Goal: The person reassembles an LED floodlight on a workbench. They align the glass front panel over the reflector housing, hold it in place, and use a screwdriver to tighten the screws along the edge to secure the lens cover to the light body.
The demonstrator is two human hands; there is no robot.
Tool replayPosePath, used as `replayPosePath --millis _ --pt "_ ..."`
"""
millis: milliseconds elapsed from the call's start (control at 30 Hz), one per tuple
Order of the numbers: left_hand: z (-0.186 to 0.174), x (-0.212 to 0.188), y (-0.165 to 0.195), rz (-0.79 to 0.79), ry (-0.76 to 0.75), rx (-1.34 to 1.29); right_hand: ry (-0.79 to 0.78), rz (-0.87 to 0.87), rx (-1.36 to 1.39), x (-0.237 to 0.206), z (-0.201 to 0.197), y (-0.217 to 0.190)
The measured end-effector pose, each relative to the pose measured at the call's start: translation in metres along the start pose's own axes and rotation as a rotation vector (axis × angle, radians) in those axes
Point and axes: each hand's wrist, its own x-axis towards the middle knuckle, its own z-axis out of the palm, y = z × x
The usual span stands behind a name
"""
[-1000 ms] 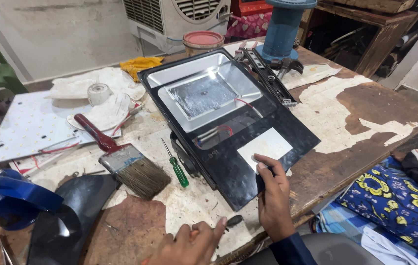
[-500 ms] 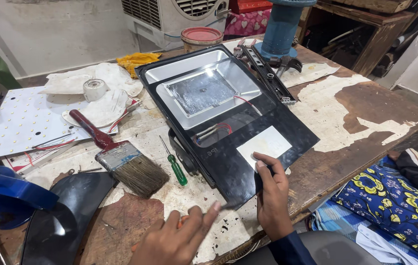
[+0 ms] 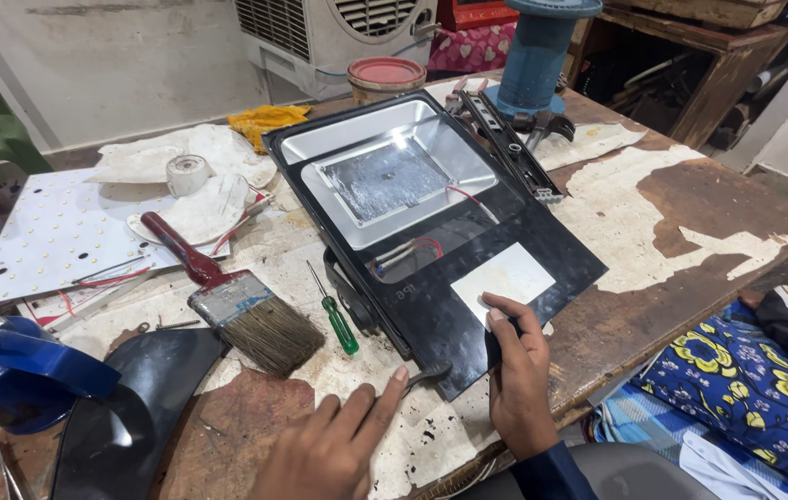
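A black floodlight housing [image 3: 556,236] with a silver reflector [image 3: 389,176] lies tilted on the worn table [image 3: 690,231]. A white patch [image 3: 503,278] sits on its near corner. My right hand [image 3: 519,380] rests at that corner, closed around a short black tool [image 3: 490,341] pressed against the housing's edge. My left hand [image 3: 329,444] lies flat on the table with fingers spread. Its index fingertip touches a dark metal bracket [image 3: 428,374] sticking out from under the housing. A green-handled screwdriver [image 3: 338,322] lies just left of the housing.
A red-handled paintbrush [image 3: 236,306], a white LED panel [image 3: 51,231], a tape roll [image 3: 187,173] and white cloths lie at the left. A blue vise [image 3: 14,366] and black curved sheet [image 3: 125,417] sit near left. A blue cylinder [image 3: 537,56] and red-lidded tub [image 3: 384,76] stand behind. Patterned cloth [image 3: 736,389] hangs at right.
My left hand has slid forward and to the right, its finger reaching the bracket at the housing's near edge. My right hand has stayed at the corner with the black tool.
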Motion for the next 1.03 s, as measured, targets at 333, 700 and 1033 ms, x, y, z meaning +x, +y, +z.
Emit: replayPosePath --millis 333,700,1033 --pt "0.019 -0.008 0.008 0.032 0.006 -0.096 0.027 0.015 -0.044 0.000 0.000 -0.001" --pt "0.015 0.003 0.014 0.072 -0.042 -0.047 0.035 0.014 -0.063 0.000 0.001 0.000" --pt "0.016 -0.008 0.004 0.153 -0.049 0.020 -0.012 0.006 -0.013 0.000 -0.006 0.007"
